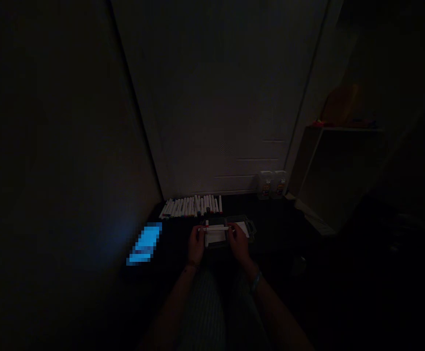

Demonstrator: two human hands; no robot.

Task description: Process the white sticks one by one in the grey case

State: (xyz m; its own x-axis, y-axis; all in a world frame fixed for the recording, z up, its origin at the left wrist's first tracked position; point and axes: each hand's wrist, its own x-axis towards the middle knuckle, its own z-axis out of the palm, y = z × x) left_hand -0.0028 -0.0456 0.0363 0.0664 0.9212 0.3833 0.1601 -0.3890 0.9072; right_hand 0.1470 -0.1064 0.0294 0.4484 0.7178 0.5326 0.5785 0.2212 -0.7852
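A slim white marker lies crosswise between my hands. My left hand is closed at its left end, and my right hand pinches its right end. Just beneath is an open clear plastic case with pale, white areas inside both halves. Another white marker points away from me along the left side of the case, close to my left fingers. The dim light hides the fingertips and the markers' cap colours in part.
A row of several white markers lies at the back of the dark table. Two clear bottles stand at the back right, by the wall. A glowing, pixelated blue screen is at left; a shelf is at right.
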